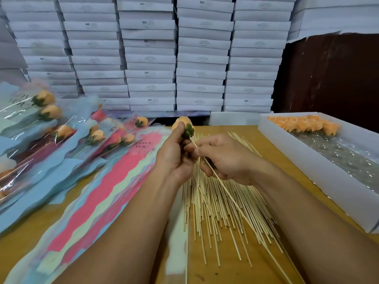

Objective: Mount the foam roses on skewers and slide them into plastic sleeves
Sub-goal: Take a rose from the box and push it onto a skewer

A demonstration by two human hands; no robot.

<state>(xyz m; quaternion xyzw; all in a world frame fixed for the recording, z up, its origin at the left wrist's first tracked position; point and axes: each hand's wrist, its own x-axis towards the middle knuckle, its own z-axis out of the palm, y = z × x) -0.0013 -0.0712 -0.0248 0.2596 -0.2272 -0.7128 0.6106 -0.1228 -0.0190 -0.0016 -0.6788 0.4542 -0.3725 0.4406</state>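
My left hand [174, 154] grips an orange foam rose [183, 123] with a green base, held up over the table's middle. My right hand [221, 158] pinches a thin wooden skewer [229, 198] whose tip meets the rose's green base; the skewer slants down to the lower right. Beneath both hands lies a loose pile of skewers [215, 203]. A stack of empty pink and blue plastic sleeves [106, 187] lies to the left of the pile.
Finished sleeved roses [51, 128] are heaped at the far left. A long white box [320, 167] at the right holds more orange roses [303, 124] at its far end. Stacked white boxes [149, 56] wall off the back of the wooden table [264, 146].
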